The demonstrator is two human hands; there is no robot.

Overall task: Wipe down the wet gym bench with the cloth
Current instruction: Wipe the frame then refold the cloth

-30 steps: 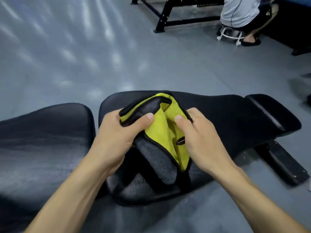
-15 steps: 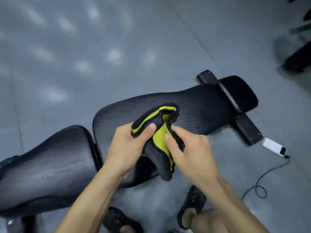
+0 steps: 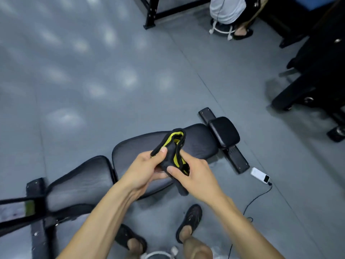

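From up here I see both hands meeting in the middle of the view, above the gym bench. My left hand has its thumb pressed on top of the cloth and its fingers curled under it, closed on the bunched fabric. My right hand comes in from 4 o'clock with its own fingers wrapped shut around the cloth's lower part, thumb pointing toward the left hand. The cloth is dark grey with black edging and a yellow inner face; it is folded up between the two hands and held clear above the seat pad, one grey end hanging down below the right hand.

The bench runs from 8 o'clock toward 2 o'clock under the hands: a back pad at the lower left, the seat pad under the cloth, and a small end pad past it. I cannot tell from here where the pads are wet.

At 4 o'clock on the floor lies a small white device with a black cable. My two sandalled feet stand at 6 o'clock. At 1 o'clock, well apart, another person sits on a stool.
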